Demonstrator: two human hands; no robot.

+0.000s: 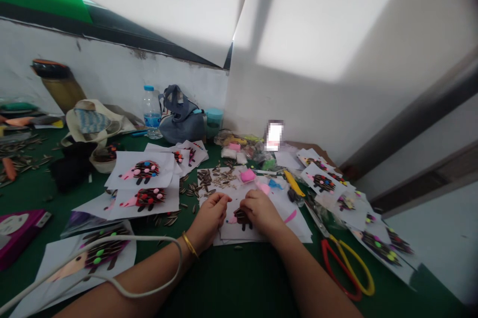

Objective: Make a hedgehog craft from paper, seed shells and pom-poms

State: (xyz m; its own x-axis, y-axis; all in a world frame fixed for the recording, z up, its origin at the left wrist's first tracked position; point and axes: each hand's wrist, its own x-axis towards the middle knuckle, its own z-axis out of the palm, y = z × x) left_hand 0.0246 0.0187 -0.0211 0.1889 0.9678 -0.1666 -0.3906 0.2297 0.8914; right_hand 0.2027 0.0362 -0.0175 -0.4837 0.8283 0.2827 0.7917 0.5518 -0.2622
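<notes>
In the head view a white sheet [274, 233] lies in front of me with a small hedgehog figure [244, 221], pink at the snout and dark brown at the body. Over the body my right hand [261, 210] is closed, thumb and fingers together; whatever they pinch is hidden. My left hand [212, 214] is held left of the figure with its fingertips pressed together, and I cannot make out what is in them. Striped sunflower seeds [206, 178] are scattered on the paper behind my hands. Beside them is a lump of pink clay [247, 175].
Finished-looking hedgehog pictures [144, 173] are stacked at left, others [324, 183] at right. Red-and-yellow scissors [345, 258] and a yellow cutter [294, 183] lie to the right. A white cable [149, 239] crosses my left forearm. A water bottle [152, 114] and grey bag [182, 121] stand behind.
</notes>
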